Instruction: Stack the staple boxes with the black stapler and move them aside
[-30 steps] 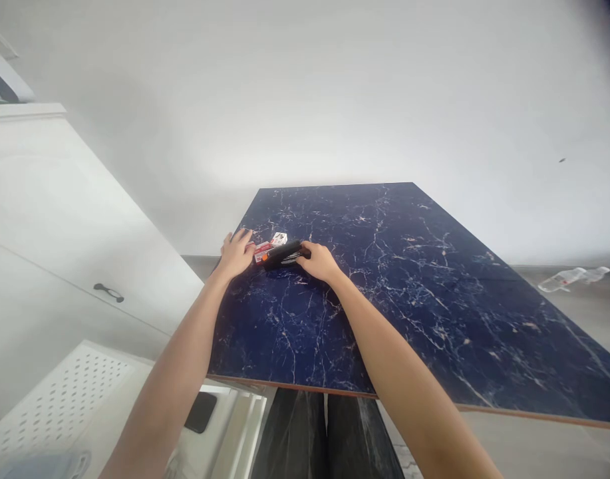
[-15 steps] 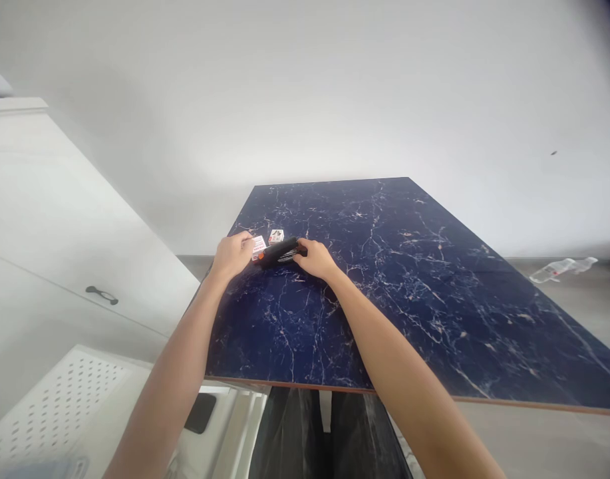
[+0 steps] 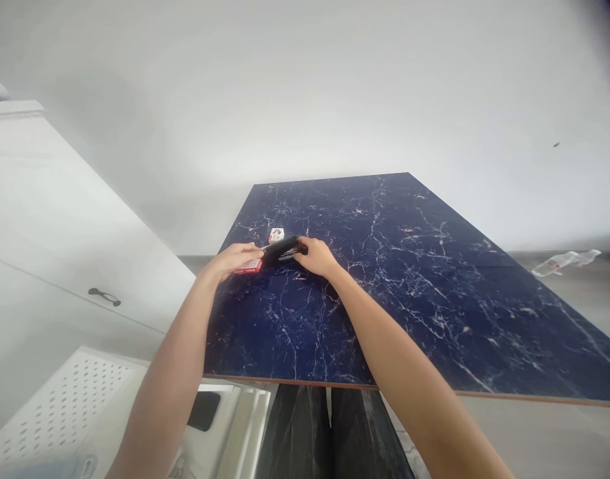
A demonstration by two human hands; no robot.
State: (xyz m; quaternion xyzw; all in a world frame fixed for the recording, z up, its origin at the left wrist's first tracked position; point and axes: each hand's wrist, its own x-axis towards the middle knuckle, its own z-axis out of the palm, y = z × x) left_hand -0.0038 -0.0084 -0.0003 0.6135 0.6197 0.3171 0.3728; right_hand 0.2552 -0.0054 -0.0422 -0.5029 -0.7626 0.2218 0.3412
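A black stapler (image 3: 279,251) lies slanted on the dark blue marbled table, with some bright metal showing along its near side. My right hand (image 3: 314,257) is closed around its right end, thumb on the near side. Over a small red and white box (image 3: 249,266) my left hand (image 3: 237,258) is curled, holding it against the stapler's left end. The left fingertips reach onto that end and cover its orange part. Just behind the stapler stands a second small white box (image 3: 276,234) with dark and red print.
The blue table (image 3: 409,299) has a brown front edge near my legs. A white cabinet (image 3: 75,219) with a dark handle (image 3: 105,297) is at the left. A clear plastic bottle (image 3: 564,263) lies beyond the right edge. A white wall rises behind.
My left hand has shifted over the stapler's left end, hiding the orange part. The red and white box has come nearer to me and shows its red side. My right hand has stayed put.
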